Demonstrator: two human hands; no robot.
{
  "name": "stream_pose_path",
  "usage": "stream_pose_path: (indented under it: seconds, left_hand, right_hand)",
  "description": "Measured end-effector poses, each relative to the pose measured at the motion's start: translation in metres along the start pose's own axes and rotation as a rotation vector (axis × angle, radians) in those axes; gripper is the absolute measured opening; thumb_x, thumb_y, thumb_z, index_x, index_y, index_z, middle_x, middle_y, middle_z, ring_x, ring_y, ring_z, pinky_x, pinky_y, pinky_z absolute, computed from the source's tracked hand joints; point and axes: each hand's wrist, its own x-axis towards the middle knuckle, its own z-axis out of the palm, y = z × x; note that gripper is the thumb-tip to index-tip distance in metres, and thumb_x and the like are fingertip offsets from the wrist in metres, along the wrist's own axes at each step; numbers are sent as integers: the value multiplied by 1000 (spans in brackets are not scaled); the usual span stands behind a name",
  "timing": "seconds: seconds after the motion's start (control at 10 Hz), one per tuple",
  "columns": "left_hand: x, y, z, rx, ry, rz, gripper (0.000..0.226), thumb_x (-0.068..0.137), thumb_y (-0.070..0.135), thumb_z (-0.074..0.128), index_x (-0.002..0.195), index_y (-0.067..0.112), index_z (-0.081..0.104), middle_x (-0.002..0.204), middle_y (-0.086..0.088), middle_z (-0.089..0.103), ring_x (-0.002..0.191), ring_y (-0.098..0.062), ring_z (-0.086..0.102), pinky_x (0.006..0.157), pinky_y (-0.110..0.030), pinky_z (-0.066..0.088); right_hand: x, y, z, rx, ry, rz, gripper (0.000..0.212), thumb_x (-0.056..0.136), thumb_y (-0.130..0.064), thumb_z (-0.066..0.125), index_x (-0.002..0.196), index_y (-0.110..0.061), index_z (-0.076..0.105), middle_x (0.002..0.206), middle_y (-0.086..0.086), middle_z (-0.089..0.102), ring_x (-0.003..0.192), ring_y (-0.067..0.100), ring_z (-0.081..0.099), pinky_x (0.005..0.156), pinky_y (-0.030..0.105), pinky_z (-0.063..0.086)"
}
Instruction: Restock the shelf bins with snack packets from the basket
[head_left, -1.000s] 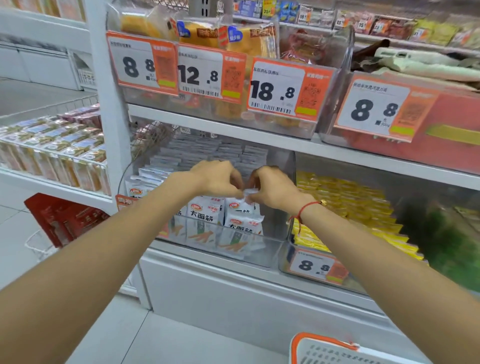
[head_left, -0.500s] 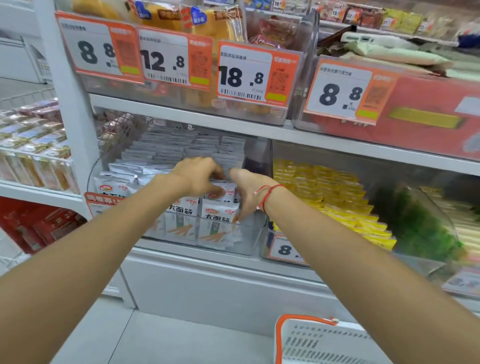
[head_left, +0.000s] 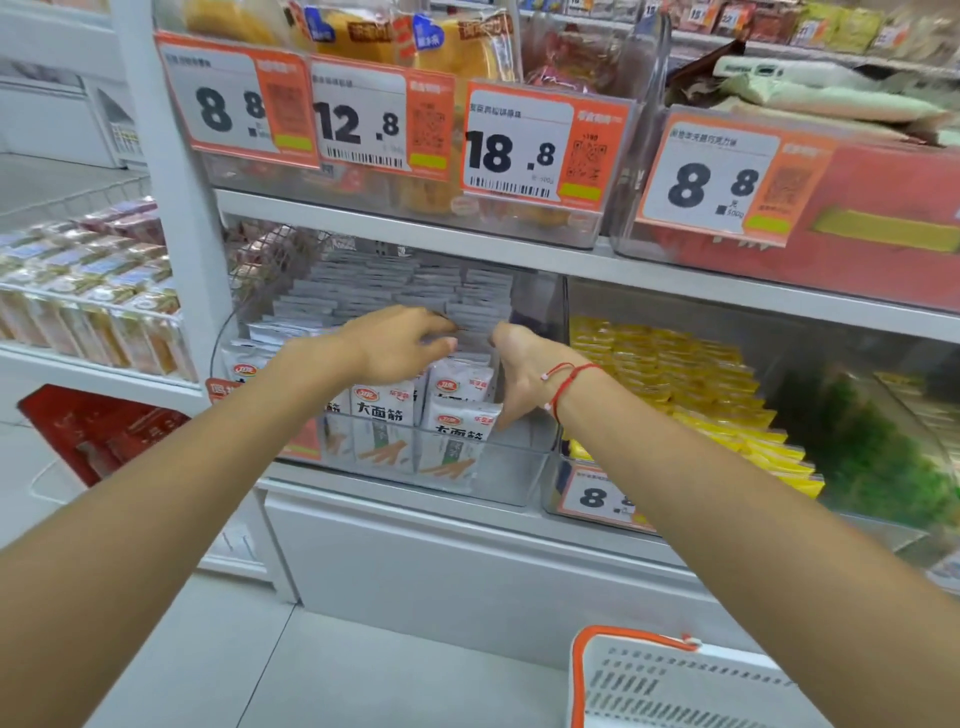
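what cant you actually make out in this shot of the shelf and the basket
- Basket, head view: cut off by the bottom edge and crossed by the right forearm; contents unseen.
- Right hand: fingers point away, behind the palm; grip unclear.
- Left hand: fingertips among the white packets; whether it pinches one is unclear.
- Green packets: blurred.
- Price tag: second digit cut by the forearm.

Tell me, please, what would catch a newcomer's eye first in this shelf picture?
Probably the big orange price tags along the upper shelf, reading 8.8, 12.8 and 18.8. Below them, the left hand and right hand reach into the clear bin of white snack packets, the right wrist wearing a red string bracelet. Right of that bin lies a bright mass of yellow packets.
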Motion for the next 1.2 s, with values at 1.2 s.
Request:
stream_pose_path:
  seconds: [1.2]
  left_hand:
    - [-73,-15,24,247,131,-183,63,98,58,21,153,30,8,160,8,9,148,-17,3,119,-45,-3]
  right_hand:
    - [-91,41,51,-1195,369,-889,66,94,-41,42,150,-17,18,153,8,24,141,26,19,115,43,18]
